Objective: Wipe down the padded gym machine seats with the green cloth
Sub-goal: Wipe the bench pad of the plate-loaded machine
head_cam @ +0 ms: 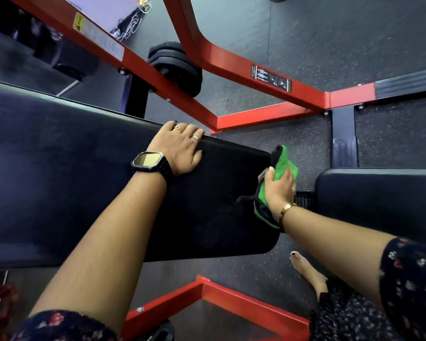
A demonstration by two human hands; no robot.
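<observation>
A long black padded bench pad (84, 173) runs from the left to the middle of the view. My left hand (180, 146) lies on its far edge, palm on the pad and fingers bent over the rim. My right hand (279, 188) holds the green cloth (284, 162) against the pad's right end, with the fingers wrapped over the cloth. Part of the cloth, green with black trim, hangs below my wrist. A second black padded seat (379, 200) sits to the right, apart from the first.
Red steel frame bars (244, 72) cross behind the pad, and another red bar (207, 299) lies near my feet. Black weight plates (175, 65) rest on the speckled rubber floor (330, 33). My bare foot (308, 269) stands between the two pads.
</observation>
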